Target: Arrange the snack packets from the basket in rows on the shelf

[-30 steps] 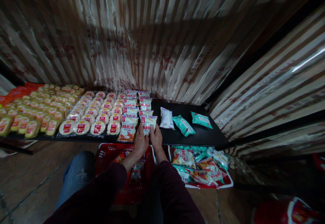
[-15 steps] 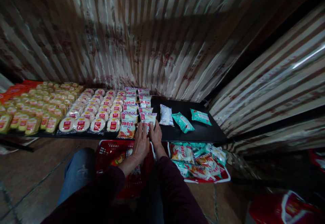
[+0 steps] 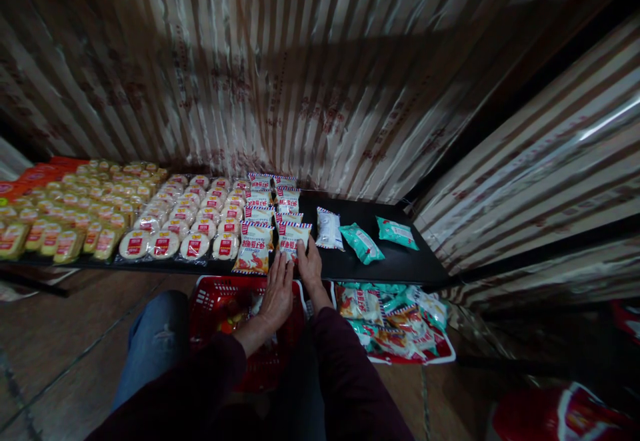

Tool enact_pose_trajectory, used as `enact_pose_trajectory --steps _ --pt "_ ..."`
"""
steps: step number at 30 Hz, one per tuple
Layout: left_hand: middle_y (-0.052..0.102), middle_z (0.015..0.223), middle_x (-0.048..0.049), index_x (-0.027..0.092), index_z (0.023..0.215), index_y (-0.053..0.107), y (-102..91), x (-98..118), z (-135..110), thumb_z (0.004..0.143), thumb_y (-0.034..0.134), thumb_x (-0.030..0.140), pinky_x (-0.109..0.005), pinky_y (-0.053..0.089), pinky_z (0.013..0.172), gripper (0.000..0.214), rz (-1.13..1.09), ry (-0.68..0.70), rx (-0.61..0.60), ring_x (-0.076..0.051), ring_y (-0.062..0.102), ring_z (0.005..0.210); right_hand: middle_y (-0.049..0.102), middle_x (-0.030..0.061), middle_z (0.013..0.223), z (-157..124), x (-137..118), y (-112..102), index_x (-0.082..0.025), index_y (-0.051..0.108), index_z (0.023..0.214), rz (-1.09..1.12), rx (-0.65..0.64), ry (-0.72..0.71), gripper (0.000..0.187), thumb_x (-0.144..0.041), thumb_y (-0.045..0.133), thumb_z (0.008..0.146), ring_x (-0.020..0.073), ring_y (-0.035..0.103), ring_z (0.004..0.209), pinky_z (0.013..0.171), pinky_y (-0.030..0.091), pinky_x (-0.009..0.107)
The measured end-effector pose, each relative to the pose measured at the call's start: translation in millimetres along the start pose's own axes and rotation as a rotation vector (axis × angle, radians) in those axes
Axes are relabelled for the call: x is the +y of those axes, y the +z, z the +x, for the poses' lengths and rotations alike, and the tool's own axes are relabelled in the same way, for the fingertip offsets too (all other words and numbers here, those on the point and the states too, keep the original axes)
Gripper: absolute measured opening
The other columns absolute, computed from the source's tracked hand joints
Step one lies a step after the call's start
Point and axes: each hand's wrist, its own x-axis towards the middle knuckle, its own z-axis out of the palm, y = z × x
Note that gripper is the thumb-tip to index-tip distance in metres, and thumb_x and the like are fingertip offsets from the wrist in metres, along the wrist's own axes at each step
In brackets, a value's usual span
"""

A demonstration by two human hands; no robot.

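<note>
On the dark shelf, an orange-and-white snack packet [image 3: 294, 234] with striped edges leans at the front of its row. My left hand [image 3: 277, 291] lies against its lower edge, fingers stretched out and holding nothing. My right hand [image 3: 311, 268] grips the packet's right side, thumb over the front and fingers along the edge. Beside it on the left is a matching packet [image 3: 254, 248], with more of the same kind standing behind both. A whitish packet [image 3: 329, 229] lies just to the right, then two teal packets [image 3: 362, 242].
Round white cakes [image 3: 195, 246] in clear wrap and yellow wrapped cakes [image 3: 67, 244] fill the shelf's left part. Under the front edge [image 3: 400, 269] are a red basket [image 3: 205, 294] and another red basket [image 3: 445, 354] holding packets. A striped curtain [image 3: 320, 81] hangs behind.
My right hand has shifted slightly up and right along the packet's side. My left fingers have slid a little lower on its front. The packet's face shows more now.
</note>
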Motion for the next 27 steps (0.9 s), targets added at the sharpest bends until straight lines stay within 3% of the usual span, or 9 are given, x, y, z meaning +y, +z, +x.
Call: enact_pose_trajectory --steps 9,14,21,27 --pt "0.010 0.154 -0.0159 0.012 0.140 0.028 -6.9 4.2 14.2 0.073 0.043 0.003 -0.056 0.023 0.111 0.070 -0.079 -0.087 0.057 -0.030 0.001 0.142 0.057 0.0104 0.128 7.6 0.1 -0.5 -0.018 0.048 0.131 0.017 -0.049 0.016 0.054 -0.051 0.037 0.089 0.0234 0.053 0.118 0.100 0.039 0.038" --pt "0.009 0.154 -0.0139 0.013 0.139 0.028 -4.7 5.4 23.2 0.077 0.040 0.007 -0.049 0.021 0.114 0.063 -0.205 -0.150 0.109 -0.026 0.006 0.143 0.062 0.0067 0.122 15.0 4.7 -2.0 -0.022 0.046 0.132 0.144 -0.119 0.039 0.056 -0.052 0.046 0.085 0.0217 0.059 0.109 0.093 0.045 0.035" --pt "0.012 0.153 -0.0192 0.009 0.143 0.011 -3.2 9.1 38.1 0.080 0.043 0.012 -0.045 0.019 0.115 0.071 -0.325 -0.251 0.153 -0.025 0.008 0.143 0.066 0.0066 0.114 27.8 7.4 -2.7 -0.022 0.049 0.130 0.189 -0.115 0.105 0.059 -0.053 0.055 0.080 0.0222 0.063 0.102 0.086 0.049 0.036" --pt "0.020 0.149 -0.0220 0.007 0.142 0.011 -1.4 3.8 50.5 0.078 0.049 0.016 -0.045 0.024 0.114 0.075 -0.341 -0.312 0.182 -0.027 0.018 0.141 0.065 0.0081 0.116 25.4 3.6 -1.7 -0.023 0.047 0.131 0.170 -0.146 0.183 0.062 -0.055 0.054 0.079 0.0241 0.062 0.103 0.090 0.047 0.039"
